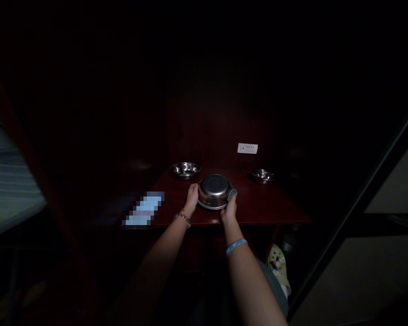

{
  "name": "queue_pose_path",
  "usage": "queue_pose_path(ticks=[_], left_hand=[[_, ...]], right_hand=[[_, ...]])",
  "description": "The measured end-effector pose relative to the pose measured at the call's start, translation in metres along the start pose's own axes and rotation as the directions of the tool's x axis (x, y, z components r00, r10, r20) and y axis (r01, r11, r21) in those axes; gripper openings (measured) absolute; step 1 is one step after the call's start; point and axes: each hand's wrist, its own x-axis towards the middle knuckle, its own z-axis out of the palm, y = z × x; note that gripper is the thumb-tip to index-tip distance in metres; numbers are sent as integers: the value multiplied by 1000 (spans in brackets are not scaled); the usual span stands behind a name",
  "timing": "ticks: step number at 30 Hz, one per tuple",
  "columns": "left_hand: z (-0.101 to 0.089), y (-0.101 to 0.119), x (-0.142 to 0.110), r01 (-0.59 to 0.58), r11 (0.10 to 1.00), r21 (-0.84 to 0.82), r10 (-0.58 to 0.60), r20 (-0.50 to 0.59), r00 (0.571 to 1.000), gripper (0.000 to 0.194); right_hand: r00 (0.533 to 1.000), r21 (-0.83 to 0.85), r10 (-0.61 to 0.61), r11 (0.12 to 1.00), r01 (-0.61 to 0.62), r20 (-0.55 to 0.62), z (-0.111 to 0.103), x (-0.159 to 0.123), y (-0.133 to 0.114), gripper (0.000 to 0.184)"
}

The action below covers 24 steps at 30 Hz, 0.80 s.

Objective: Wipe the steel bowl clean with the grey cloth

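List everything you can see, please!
Desk: one, dark red, middle
Upside-down steel bowl: one, silver, front middle
Upright steel bowls: two, silver, back left, back right
Cloth or scrubber: one, greyish, held bowl's right side
Wall socket: one, white, back wall
Blurred patch: one, pale blue, left
Striped fabric: count unclear, pale, far left
Clog: one, cream, lower right
Beaded bracelet: one, reddish, left wrist
Wristband: one, blue, right wrist
Left hand, right hand: two, at held bowl

Counter (275, 203): dark red, smooth surface with dull sheen; shiny metal bowl (186, 170) resting open side up towards the back on the left, smaller metal dish (263, 176), likewise open side up, towards the back on the right, the two well apart.
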Motion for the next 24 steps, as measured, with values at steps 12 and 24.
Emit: queue_pose_path(ticks=[12, 24], left_hand=[[2, 7, -5, 9, 999, -53, -10, -14, 1000, 22], [1, 3, -3, 25, 998, -59, -25, 7, 1000, 18]], right_hand=[[999, -50, -35, 998, 36, 23, -2, 2, 3, 56], [999, -57, -33, 998, 34, 26, -2, 0, 2, 57]])
